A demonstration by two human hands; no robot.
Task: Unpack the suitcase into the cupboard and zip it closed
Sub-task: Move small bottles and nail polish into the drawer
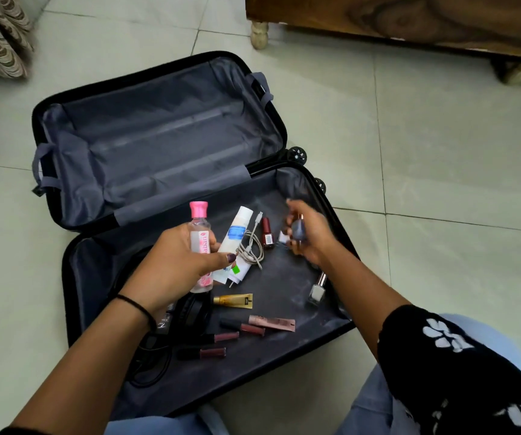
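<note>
Left hand (171, 262) grips bottle (200, 243), right hand (308, 235) perhaps polish

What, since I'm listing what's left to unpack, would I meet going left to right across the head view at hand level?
Pink-capped bottle in the left hand → white tube → red nail polish → small bottle in the right hand.

Lining of the suitcase (165, 127) is showing as matt grey cloth, creased; its rim is looking like hard black plastic. The floor tiles (441, 146) at 3 o'clock are giving off a smooth, faint gloss. The wooden furniture (394, 17) at 1 o'clock is showing polished grain. The bottle (199, 227) is looking like clear glossy plastic, pink cap. The gold tube (233, 300) at 6 o'clock is shining. The sleeve (460, 372) at 4 o'clock is reading as black knit cloth.
</note>
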